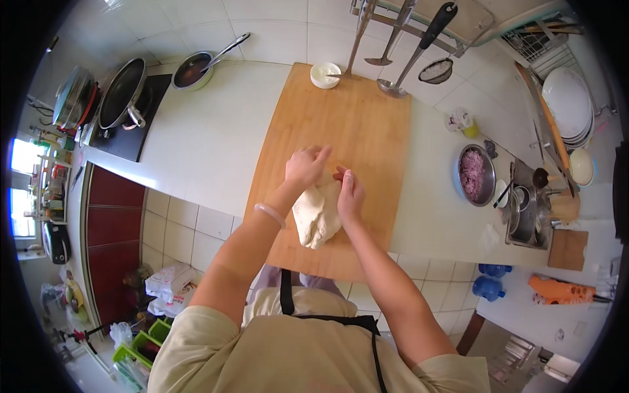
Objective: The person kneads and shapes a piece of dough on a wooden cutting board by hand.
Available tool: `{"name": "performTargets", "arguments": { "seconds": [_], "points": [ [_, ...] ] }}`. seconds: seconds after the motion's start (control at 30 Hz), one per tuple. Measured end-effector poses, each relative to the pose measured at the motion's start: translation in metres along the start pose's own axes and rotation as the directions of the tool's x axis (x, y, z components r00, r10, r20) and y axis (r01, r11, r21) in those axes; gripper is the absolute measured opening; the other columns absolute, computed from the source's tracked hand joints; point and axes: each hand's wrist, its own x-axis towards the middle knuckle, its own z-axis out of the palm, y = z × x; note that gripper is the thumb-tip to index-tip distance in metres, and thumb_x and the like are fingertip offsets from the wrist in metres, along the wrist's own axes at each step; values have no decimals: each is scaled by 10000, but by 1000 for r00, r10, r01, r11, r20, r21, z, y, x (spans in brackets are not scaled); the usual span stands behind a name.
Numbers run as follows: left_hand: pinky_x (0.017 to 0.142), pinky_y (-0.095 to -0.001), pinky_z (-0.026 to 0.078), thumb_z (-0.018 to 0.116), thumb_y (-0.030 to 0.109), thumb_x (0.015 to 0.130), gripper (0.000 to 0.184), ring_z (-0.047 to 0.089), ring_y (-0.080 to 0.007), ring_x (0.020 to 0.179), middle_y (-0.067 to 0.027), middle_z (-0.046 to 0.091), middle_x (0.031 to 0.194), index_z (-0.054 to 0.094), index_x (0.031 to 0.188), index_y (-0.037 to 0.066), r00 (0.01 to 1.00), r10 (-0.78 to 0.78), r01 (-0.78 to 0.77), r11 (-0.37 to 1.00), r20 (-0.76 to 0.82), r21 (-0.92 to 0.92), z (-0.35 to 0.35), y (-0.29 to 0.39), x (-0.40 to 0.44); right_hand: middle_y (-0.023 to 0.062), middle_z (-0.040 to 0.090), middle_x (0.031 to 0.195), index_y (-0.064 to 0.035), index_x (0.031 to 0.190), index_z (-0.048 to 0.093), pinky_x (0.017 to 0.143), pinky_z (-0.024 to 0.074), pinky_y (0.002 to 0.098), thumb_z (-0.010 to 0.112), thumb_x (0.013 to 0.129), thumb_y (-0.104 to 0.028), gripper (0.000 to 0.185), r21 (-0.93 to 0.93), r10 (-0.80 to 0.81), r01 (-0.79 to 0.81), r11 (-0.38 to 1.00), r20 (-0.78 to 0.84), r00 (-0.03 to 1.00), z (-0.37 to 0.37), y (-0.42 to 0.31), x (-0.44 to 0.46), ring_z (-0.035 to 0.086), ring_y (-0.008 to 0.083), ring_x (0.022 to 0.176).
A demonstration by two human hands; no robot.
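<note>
A pale lump of dough (316, 219) with a folded, uneven surface lies on the wooden board (347, 118). My left hand (306, 166), a light bangle on its wrist, is at the far-left end of the dough. Its fingers are bent over that end and partly hidden, with the thumb side pointing up and right. My right hand (351, 191) presses against the dough's right side, fingers curled in toward the far end. Both hands grip the dough between them. Its near end sticks out toward me, uncovered.
A small white bowl (325, 74) stands at the board's far edge, below hanging ladles (393, 88). On the right are a metal bowl of chopped purple pieces (473, 171) and a sink (532, 219). A pot with a spoon (193, 71) and a frying pan (123, 93) are left.
</note>
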Motion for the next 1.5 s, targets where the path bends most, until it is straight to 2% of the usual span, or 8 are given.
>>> {"name": "performTargets", "arguments": {
  "seconds": [0.17, 0.23, 0.33, 0.63, 1.1, 1.37, 1.43, 1.5],
  "points": [
    [890, -441, 498, 461, 445, 990, 464, 668, -331, 1004, -132, 724, 1034, 717, 1037, 62, 884, -147, -74, 893, 444, 444, 10, 46, -74, 113, 687, 1016, -9, 1106, 662, 861, 499, 354, 477, 1053, -311, 357, 166, 194, -180, 970, -75, 978, -14, -2, -26, 640, 215, 947],
    [844, -433, 500, 562, 346, 906, 311, 658, -313, 946, -120, 697, 962, 713, 1004, 93, 941, 257, -328, 855, 221, 402, 27, 20, -111, 150, 684, 1108, -36, 1122, 660, 923, 490, 414, 504, 1034, -303, 321, -217, -59, 38, 976, -90, 994, -13, -5, -36, 644, 299, 1034],
    [950, -425, 440, 604, 278, 848, 296, 619, -271, 1012, -66, 666, 1035, 660, 1058, 77, 830, 537, -477, 823, -149, 309, 51, -18, -151, 168, 655, 1234, -56, 1153, 674, 1010, 446, 458, 540, 971, -232, 286, -411, -300, 327, 851, 132, 945, -16, -8, -85, 608, 363, 1142],
    [1005, -412, 419, 449, 349, 933, 459, 614, -229, 1140, -79, 683, 1196, 654, 1188, 26, 633, 750, -591, 627, -190, 508, 92, -53, -145, 211, 597, 1315, -54, 1203, 669, 1029, 397, 530, 456, 968, -269, 384, -343, -556, 594, 727, 212, 803, -39, 32, -86, 589, 403, 1174],
    [839, -436, 488, 584, 245, 857, 283, 617, -287, 1015, -88, 657, 1052, 659, 1068, 72, 712, 702, -654, 666, -4, 359, 82, -15, 10, 201, 657, 1190, -13, 1166, 671, 952, 473, 469, 456, 975, -246, 370, -360, -441, 426, 830, 45, 896, -3, 41, 51, 623, 377, 1087],
    [862, -430, 505, 611, 324, 872, 302, 641, -303, 1014, -83, 684, 1090, 645, 1101, 130, 839, 536, -525, 754, 93, 396, 80, 1, 34, 215, 680, 1094, -19, 1207, 625, 908, 504, 455, 492, 1018, -370, 420, -485, -77, -25, 874, -189, 979, 10, 49, 84, 638, 380, 1024],
    [930, -443, 492, 484, 425, 957, 378, 631, -338, 1106, -124, 691, 1170, 662, 1128, 139, 939, 34, -166, 917, 342, 362, 48, 31, 26, 208, 692, 1040, -8, 1227, 605, 835, 526, 474, 494, 1019, -438, 490, -368, -66, -1, 930, -169, 983, -2, 53, 78, 667, 376, 925],
    [998, -451, 459, 336, 485, 1004, 505, 620, -355, 1158, -148, 695, 1193, 688, 1145, 152, 916, -17, -110, 950, 400, 292, 30, 33, 12, 211, 699, 1018, 10, 1219, 601, 776, 534, 488, 506, 1010, -473, 534, 136, 292, -284, 949, -47, 955, -14, 25, 56, 681, 382, 822]
  ]
}}
